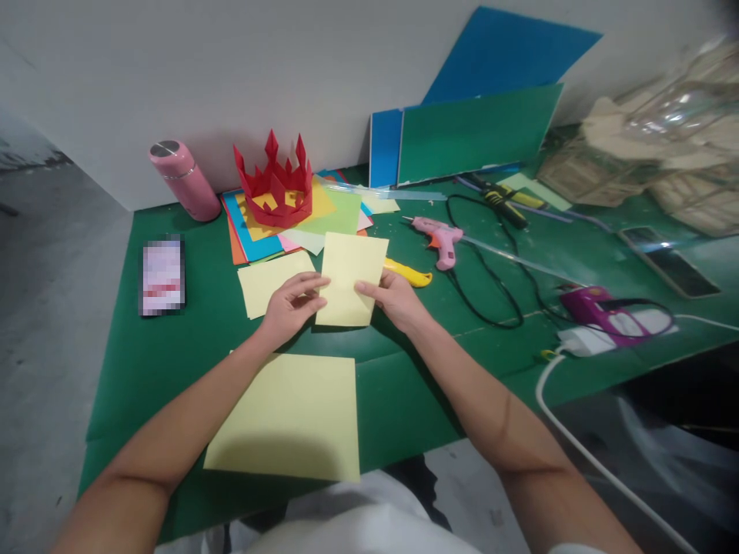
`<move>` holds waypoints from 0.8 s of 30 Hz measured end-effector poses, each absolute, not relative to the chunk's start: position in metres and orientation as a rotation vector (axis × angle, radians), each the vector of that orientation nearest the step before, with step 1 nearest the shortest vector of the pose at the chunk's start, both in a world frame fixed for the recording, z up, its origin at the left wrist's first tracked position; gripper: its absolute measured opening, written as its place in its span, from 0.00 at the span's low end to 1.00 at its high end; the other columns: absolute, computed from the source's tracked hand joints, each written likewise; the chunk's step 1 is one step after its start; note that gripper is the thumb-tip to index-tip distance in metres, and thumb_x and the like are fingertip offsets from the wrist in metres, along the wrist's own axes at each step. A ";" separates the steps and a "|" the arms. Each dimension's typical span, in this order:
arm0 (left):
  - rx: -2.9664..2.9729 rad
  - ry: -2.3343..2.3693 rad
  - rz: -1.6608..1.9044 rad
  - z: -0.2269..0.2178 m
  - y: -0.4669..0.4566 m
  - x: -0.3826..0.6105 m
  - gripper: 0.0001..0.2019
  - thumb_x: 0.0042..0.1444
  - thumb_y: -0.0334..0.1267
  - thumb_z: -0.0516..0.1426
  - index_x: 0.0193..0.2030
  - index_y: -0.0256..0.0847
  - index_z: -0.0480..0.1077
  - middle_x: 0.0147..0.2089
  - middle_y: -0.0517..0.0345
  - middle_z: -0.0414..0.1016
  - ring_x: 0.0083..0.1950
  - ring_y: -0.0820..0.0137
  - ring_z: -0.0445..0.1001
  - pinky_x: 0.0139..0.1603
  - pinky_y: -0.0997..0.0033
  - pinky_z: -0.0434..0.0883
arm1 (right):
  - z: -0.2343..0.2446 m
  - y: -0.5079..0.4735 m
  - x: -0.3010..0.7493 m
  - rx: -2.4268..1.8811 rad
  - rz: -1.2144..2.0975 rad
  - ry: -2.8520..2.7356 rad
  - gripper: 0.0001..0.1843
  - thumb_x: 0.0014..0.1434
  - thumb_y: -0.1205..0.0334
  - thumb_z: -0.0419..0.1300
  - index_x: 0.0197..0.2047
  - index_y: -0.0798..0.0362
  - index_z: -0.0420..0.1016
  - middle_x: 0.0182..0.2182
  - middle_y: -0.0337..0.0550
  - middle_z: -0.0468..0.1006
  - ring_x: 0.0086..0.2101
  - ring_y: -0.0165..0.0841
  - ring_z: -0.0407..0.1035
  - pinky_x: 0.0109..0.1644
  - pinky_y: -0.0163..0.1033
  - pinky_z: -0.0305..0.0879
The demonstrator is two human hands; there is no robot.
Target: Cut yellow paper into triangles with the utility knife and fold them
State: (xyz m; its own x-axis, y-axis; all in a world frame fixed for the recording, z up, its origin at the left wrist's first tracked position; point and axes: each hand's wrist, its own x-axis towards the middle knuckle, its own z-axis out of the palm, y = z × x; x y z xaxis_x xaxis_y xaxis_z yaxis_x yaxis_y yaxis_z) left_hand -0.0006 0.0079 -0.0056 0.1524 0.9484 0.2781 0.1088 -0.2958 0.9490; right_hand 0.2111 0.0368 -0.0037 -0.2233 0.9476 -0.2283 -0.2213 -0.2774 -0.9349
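A green-topped desk (pixel 416 385) stands against a pale wall (pixel 289 61), with a grey floor (pixel 51 323) beyond its edge at nine o'clock; a seam crosses its surface. Taking the small pale yellow card (pixel 352 269) as the clock's centre, it is held up over the desk's middle. The right hand (pixel 401 298) is clamped on its right side, thumb in front. The left hand (pixel 293 309) has fingertips and thumb at its left edge; whether they pinch it I cannot tell.

A large pale yellow sheet (pixel 294 408) lies at seven o'clock, smaller sheets (pixel 262 281) at nine, and a phone (pixel 162 275) farther out that way. Towards ten stand a pink bottle (pixel 188 181) and, nearer, a red paper crown (pixel 278 188) on coloured papers (pixel 346 211). Between one and two, a green board (pixel 479 135) leans before a blue board (pixel 502 58). A pink glue gun (pixel 443 242) lies between two and three, a yellow tool (pixel 409 273) at three, and a power strip (pixel 589 341) well beyond.
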 end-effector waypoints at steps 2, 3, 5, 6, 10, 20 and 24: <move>1.603 1.059 1.220 -0.006 0.008 -0.002 0.14 0.54 0.40 0.62 0.48 0.43 0.77 0.53 0.51 0.71 0.34 0.78 0.72 0.39 0.74 0.77 | -0.002 0.036 0.211 -1.094 1.652 -1.016 0.26 0.37 0.55 0.75 0.42 0.51 0.78 0.42 0.44 0.82 0.42 0.41 0.77 0.53 0.50 0.69; 1.614 1.064 1.208 -0.006 0.008 -0.002 0.15 0.54 0.41 0.62 0.49 0.44 0.76 0.53 0.51 0.71 0.35 0.78 0.72 0.39 0.74 0.77 | -0.001 0.036 0.210 -1.092 1.650 -1.017 0.27 0.37 0.55 0.75 0.42 0.51 0.77 0.43 0.44 0.82 0.43 0.41 0.76 0.53 0.50 0.69; 1.631 1.072 1.187 -0.007 0.008 -0.003 0.15 0.55 0.41 0.62 0.50 0.44 0.76 0.54 0.51 0.70 0.35 0.78 0.71 0.39 0.75 0.77 | 0.000 0.036 0.210 -1.092 1.647 -1.023 0.28 0.37 0.55 0.75 0.43 0.51 0.76 0.44 0.44 0.82 0.44 0.41 0.76 0.53 0.50 0.70; 1.637 1.073 1.178 -0.007 0.008 -0.003 0.16 0.55 0.41 0.61 0.51 0.45 0.75 0.54 0.51 0.69 0.35 0.78 0.71 0.38 0.75 0.77 | 0.000 0.036 0.210 -1.095 1.647 -1.026 0.28 0.37 0.55 0.75 0.43 0.51 0.76 0.44 0.44 0.82 0.44 0.42 0.76 0.53 0.50 0.70; 1.650 1.065 1.171 -0.007 0.008 -0.003 0.17 0.56 0.40 0.61 0.53 0.46 0.73 0.56 0.51 0.68 0.36 0.78 0.71 0.37 0.77 0.76 | -0.001 0.037 0.210 -1.100 1.648 -1.036 0.28 0.37 0.55 0.75 0.43 0.51 0.75 0.44 0.45 0.82 0.44 0.42 0.76 0.53 0.50 0.70; 1.628 1.040 1.168 -0.008 0.008 -0.002 0.19 0.55 0.40 0.62 0.55 0.46 0.71 0.58 0.50 0.65 0.36 0.78 0.72 0.36 0.78 0.76 | 0.000 0.037 0.210 -1.076 1.660 -1.032 0.31 0.36 0.57 0.76 0.45 0.50 0.73 0.46 0.44 0.81 0.45 0.42 0.75 0.54 0.51 0.69; 1.625 1.038 1.164 -0.009 0.007 -0.001 0.19 0.56 0.40 0.62 0.55 0.47 0.71 0.58 0.50 0.65 0.37 0.78 0.71 0.34 0.79 0.75 | 0.000 0.037 0.210 -1.084 1.656 -1.027 0.31 0.36 0.57 0.76 0.45 0.50 0.73 0.46 0.44 0.81 0.45 0.42 0.75 0.55 0.51 0.69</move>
